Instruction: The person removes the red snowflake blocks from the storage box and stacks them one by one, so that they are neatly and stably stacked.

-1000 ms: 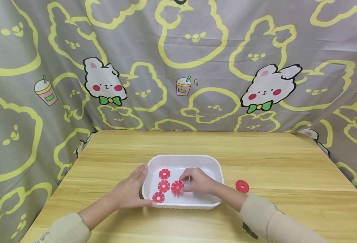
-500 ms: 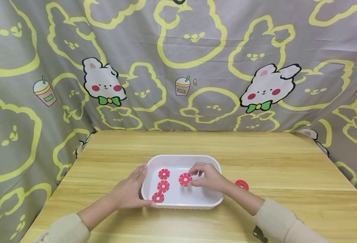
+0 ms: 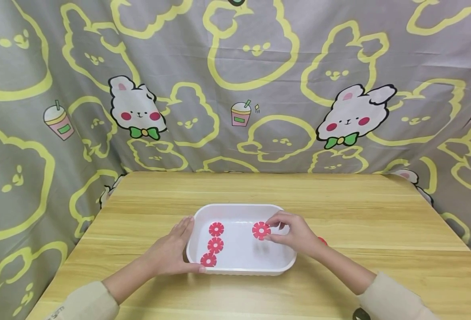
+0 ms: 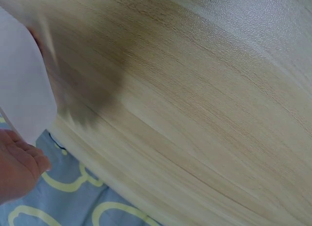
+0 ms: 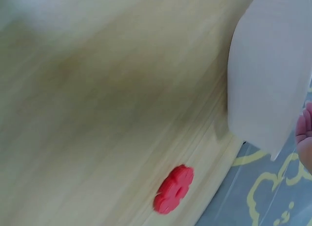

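Observation:
My right hand (image 3: 295,231) pinches a red notched plastic disc (image 3: 261,230) by its right edge, over the right half of a white tub (image 3: 243,270). Its round centre hole faces up, and a faint shadow shows on the tub floor below. On the tub's left side, three similar red snowflake discs (image 3: 215,245) lie in a column. My left hand (image 3: 175,249) holds the left end of the tub, with fingers along the side wall and thumb at the near rim. In the left wrist view, fingers (image 4: 22,160) of this hand touch the tub wall (image 4: 24,79).
One more red disc (image 5: 174,189) lies on the wooden table (image 3: 147,200) to the right of the tub, mostly hidden by the right arm in the head view. A patterned grey curtain (image 3: 227,146) hangs behind and beside the table.
My right hand has moved right and slightly away with the pinched disc, from near the column toward the tub's right side. The left hand and tub have stayed put.

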A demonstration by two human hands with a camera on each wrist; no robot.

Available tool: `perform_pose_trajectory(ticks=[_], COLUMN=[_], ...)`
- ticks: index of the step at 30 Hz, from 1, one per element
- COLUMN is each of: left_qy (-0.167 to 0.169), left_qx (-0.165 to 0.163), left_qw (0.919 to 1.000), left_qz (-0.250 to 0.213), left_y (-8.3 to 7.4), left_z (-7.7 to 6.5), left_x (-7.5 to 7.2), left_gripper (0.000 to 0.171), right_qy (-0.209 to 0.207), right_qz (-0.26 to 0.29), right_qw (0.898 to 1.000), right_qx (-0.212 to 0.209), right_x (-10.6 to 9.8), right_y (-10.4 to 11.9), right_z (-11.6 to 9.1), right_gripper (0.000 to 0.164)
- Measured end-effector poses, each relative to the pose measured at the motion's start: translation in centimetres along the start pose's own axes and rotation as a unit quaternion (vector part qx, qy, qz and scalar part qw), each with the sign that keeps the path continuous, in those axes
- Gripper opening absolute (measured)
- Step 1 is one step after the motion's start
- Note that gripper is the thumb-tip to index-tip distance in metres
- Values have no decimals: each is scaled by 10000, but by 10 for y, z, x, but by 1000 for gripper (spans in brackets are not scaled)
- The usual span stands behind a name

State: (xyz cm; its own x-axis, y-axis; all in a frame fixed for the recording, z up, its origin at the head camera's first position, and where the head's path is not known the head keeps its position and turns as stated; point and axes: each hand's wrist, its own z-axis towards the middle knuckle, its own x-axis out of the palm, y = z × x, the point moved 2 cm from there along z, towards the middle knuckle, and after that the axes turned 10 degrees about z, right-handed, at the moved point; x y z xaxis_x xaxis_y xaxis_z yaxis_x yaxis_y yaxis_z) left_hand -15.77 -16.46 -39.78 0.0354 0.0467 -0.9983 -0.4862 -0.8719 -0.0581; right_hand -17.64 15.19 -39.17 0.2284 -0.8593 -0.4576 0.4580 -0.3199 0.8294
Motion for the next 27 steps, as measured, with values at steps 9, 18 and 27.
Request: perform_pose_trajectory(ticks=[9, 18, 27], left_qy=[60, 38, -49], left_qx=[-29, -19, 10], left_qw=[10000, 10000, 10000], left_qz=[-45, -42, -34], left_y=[-1, 0, 1], left_z=[-1, -1, -1], left_x=[0, 1, 2], left_gripper=[118, 118, 117], right_qy=[-640, -1146, -1568], right_qz=[-320, -523, -598], right_qw=[9971, 9918, 9857], right_qx=[-257, -207, -137], right_x=[-22, -41, -53], right_y=[-5, -13, -25], right_z=[-21, -46, -69], right_gripper=[23, 24, 29])
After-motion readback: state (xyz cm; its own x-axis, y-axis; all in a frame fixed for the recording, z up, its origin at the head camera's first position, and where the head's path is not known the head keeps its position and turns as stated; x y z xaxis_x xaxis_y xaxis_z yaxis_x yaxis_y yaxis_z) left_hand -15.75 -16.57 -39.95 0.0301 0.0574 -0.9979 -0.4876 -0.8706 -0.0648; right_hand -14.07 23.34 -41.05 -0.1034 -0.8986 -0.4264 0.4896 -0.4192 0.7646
